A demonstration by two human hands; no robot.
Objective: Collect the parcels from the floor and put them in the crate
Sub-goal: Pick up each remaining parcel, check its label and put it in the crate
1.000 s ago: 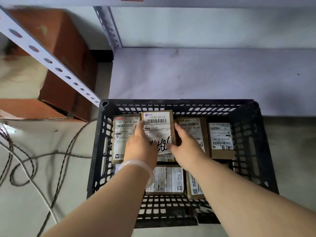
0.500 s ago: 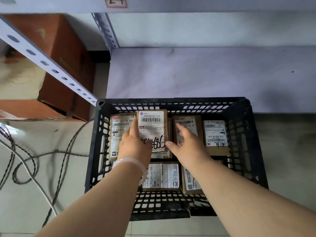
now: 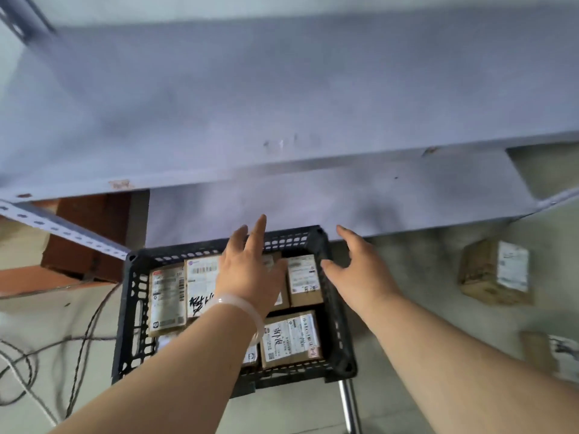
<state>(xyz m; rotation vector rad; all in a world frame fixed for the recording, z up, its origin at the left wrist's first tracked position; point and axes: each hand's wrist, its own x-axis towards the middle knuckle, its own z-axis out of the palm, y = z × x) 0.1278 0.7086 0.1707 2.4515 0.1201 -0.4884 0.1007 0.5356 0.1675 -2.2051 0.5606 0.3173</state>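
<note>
A black slatted crate [image 3: 332, 308] stands on the floor and holds several brown parcels with white labels, among them one with handwriting [image 3: 200, 286]. My left hand [image 3: 250, 270] hovers over the crate's middle, fingers straight, holding nothing. Just past the crate's right wall, my right hand [image 3: 363, 274] is spread open over the floor and is empty too. Two more parcels lie on the floor to the right: a boxy one [image 3: 492, 274] near the shelf and a flatter one [image 3: 551, 355] at the frame's right edge.
A grey metal shelf unit [image 3: 282, 104] looms above and behind the crate, its lower board [image 3: 344, 198] right behind it. A brown cardboard box [image 3: 87, 239] sits at the left. Cables [image 3: 78, 339] trail over the floor left of the crate. A metal leg [image 3: 347, 402] stands at the crate's near right corner.
Both hands have let go of the handwritten parcel, which now lies in the crate. My right hand has moved right, out past the crate wall. The view has swung up and to the right.
</note>
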